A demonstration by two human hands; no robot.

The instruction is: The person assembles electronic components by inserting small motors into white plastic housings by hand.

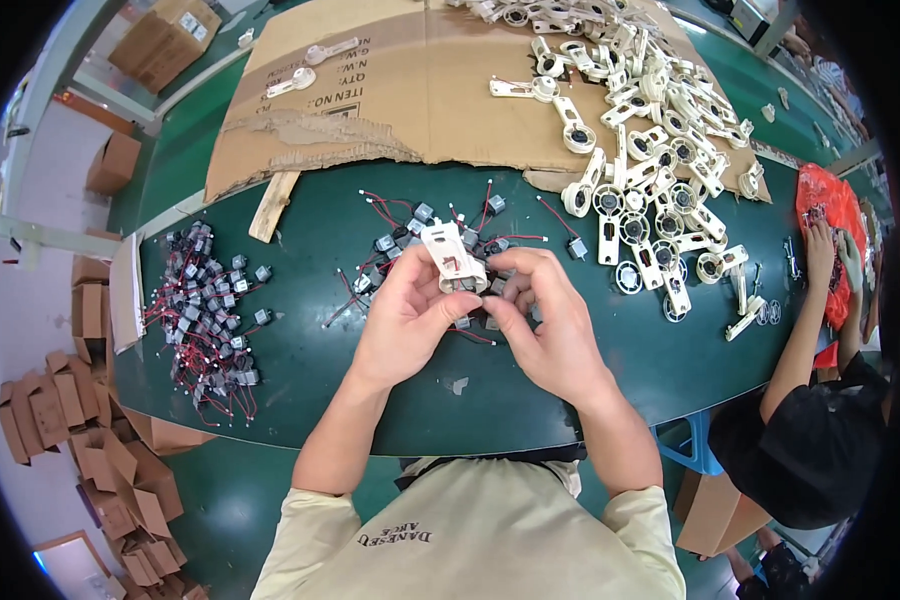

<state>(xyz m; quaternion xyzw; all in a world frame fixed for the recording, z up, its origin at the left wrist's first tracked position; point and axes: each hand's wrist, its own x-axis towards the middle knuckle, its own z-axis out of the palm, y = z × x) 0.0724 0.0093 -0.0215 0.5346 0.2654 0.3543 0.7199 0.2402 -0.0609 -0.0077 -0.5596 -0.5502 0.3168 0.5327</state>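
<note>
Cream plastic hsg (pixel 440 244), rect. opening up, held aloft, axis approx. 11–5 o'clock; sm. grey motors (pixel 424 212) w/ wires, 9–2 o'clock.

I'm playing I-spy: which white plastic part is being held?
The white part in the left hand; the other white parts lie spread over the cardboard and green table.

You wear a pale yellow T-shirt (pixel 530 530) with short sleeves (pixel 312 528) and dark lettering (pixel 395 535) (two lines) on its front; black cloth (pixel 568 453) shows at the waist, your left hand (pixel 402 318) and right hand (pixel 552 330) bare.
</note>
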